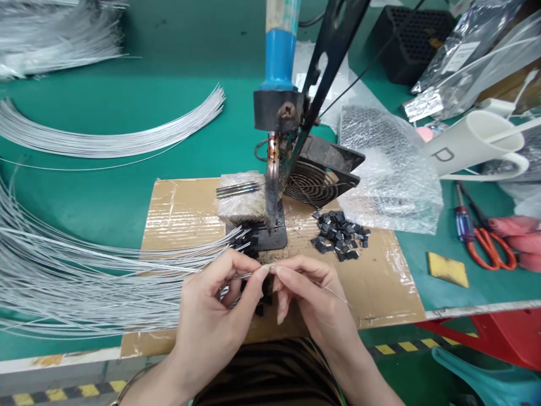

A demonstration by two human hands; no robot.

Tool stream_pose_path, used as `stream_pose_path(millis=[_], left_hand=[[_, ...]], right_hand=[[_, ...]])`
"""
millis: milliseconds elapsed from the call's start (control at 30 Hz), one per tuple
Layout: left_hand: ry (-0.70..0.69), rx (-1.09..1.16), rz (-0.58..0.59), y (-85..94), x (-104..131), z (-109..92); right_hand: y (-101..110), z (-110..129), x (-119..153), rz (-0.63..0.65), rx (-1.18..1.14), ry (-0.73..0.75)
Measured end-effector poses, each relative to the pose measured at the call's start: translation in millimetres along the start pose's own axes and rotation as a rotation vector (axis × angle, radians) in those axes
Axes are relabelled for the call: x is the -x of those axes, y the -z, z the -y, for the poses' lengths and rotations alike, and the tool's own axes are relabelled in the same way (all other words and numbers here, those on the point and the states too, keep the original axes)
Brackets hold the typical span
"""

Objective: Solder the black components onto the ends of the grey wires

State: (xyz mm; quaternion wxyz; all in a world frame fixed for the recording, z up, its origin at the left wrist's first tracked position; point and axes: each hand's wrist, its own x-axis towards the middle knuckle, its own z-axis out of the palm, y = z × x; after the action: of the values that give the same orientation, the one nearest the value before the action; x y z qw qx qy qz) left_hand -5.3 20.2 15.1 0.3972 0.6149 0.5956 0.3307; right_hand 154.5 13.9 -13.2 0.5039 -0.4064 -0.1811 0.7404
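In front of the soldering iron, my left hand [226, 307] pinches a thin grey wire between thumb and forefinger. My right hand [321, 293] meets it fingertip to fingertip, and its fingers are also closed. A fine silvery strand of solder wire [336, 294] trails from the right hand. Whatever lies between the touching fingertips is too small to make out. Behind them the blue-handled soldering iron [279, 59] hangs tip down over a dark base plate [274, 234]. A large bundle of grey wires [105, 282] runs in from the left, with black connectors [245, 239] on its ends.
Loose black connectors [340, 234] lie heaped on the cardboard [380, 282]. A black fan [316, 177] stands behind the iron. Another wire bundle [127, 142] lies at the back left. To the right are a yellow sponge [448, 269], orange-handled scissors [492, 248] and a white mug [469, 144].
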Motion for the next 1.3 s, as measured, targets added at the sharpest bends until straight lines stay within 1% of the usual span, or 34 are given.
stream_pose_path(millis=[267, 400, 500, 533, 600, 633, 733, 767, 800, 867, 933, 1033, 1133, 1200, 1300], left_hand=[[0.034, 0.064, -0.029, -5.3, 3, 3], [0.047, 0.077, -0.02, -5.4, 3, 3], [0.055, 0.069, -0.02, -3.7, 1, 3], [0.058, 0.061, -0.03, -2.9, 0, 3], [0.074, 0.054, -0.059, -1.1, -2, 3], [0.083, 0.061, -0.069, -0.3, -3, 3], [0.091, 0.087, -0.066, 1.7, -4, 4], [0.088, 0.086, -0.061, 2.0, -4, 4], [0.084, 0.082, -0.06, 2.2, -4, 4], [0.078, 0.07, -0.07, 2.2, -4, 3], [0.082, 0.06, -0.077, 2.1, -5, 3], [0.083, 0.049, -0.075, 1.8, -6, 3], [0.09, 0.055, -0.081, 1.3, -7, 5], [0.1, 0.058, -0.087, 1.2, -6, 7], [0.109, 0.048, -0.085, 1.8, -4, 8]], right_hand=[[-11, -10, 2, -0.108, -0.071, 0.067], [-12, -17, 4, -0.109, -0.067, 0.105], [-6, -15, 7, -0.074, 0.032, 0.136], [-2, -12, 9, -0.074, 0.091, 0.163], [9, -2, 11, -0.137, 0.266, 0.274], [17, 4, 11, -0.229, 0.393, 0.353], [42, 20, 8, -0.537, 0.91, 0.578], [49, 23, 5, -0.615, 1.078, 0.606], [56, 25, 2, -0.653, 1.231, 0.634], [65, 27, -3, -0.624, 1.464, 0.7], [68, 25, -7, -0.554, 1.574, 0.771], [68, 21, -9, -0.516, 1.598, 0.831], [65, 19, -6, -0.51, 1.525, 0.83], [62, 18, -2, -0.521, 1.407, 0.795], [52, 16, 4, -0.563, 1.111, 0.665]])
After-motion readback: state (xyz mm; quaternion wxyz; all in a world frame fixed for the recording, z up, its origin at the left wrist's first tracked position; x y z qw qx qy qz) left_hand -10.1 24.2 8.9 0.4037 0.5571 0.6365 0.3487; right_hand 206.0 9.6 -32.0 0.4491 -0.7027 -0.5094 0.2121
